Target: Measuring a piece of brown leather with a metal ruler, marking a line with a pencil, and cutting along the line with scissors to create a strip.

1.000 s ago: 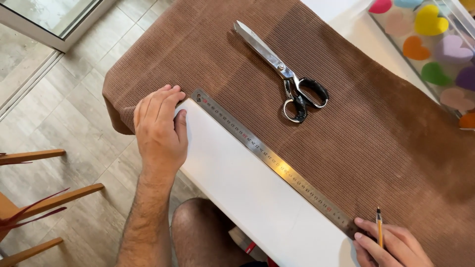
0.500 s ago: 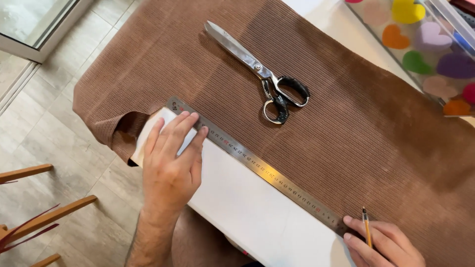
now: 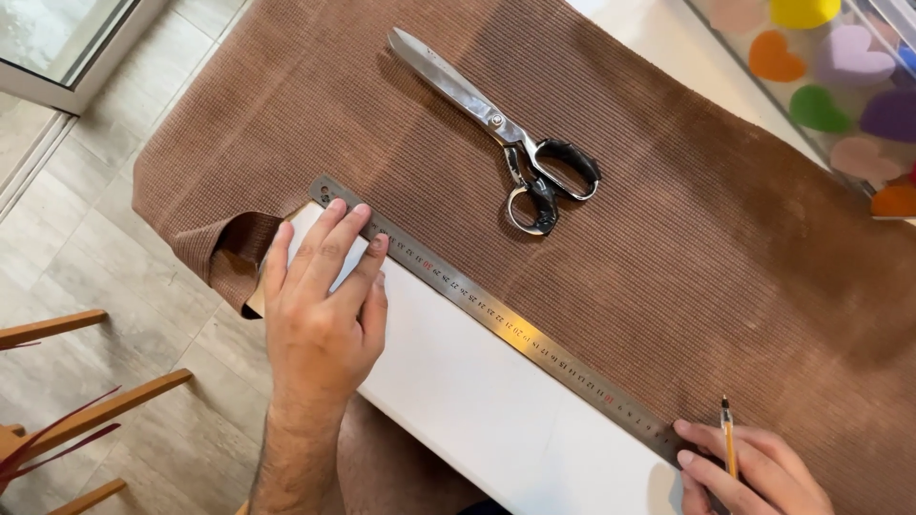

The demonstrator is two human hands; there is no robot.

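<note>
Left hand [image 3: 320,310] lies flat, palm down, fingers spread and released, grasping nothing. It presses on the white surface [image 3: 477,401], with its fingertips touching the near edge of the steel ruler [image 3: 496,319] close to that ruler's left end. The ruler lies flat and runs diagonally from just beyond the left fingertips down to the right hand [image 3: 749,467].

Right hand sits at the lower right corner, partly cut off by the frame edge. Its fingers are closed on a thin pencil [image 3: 728,448], held roughly upright with the tip pointing away from the person. The fingertips rest at the ruler's right end; whether the pencil tip touches the cloth cannot be told.

Brown ribbed fabric [image 3: 668,257] covers the surface beyond the ruler, and its left corner is folded under beside the left hand. Scissors [image 3: 506,133] lie closed on the fabric, well beyond the left fingertips. Coloured heart shapes [image 3: 811,76] sit far beyond the right hand.
</note>
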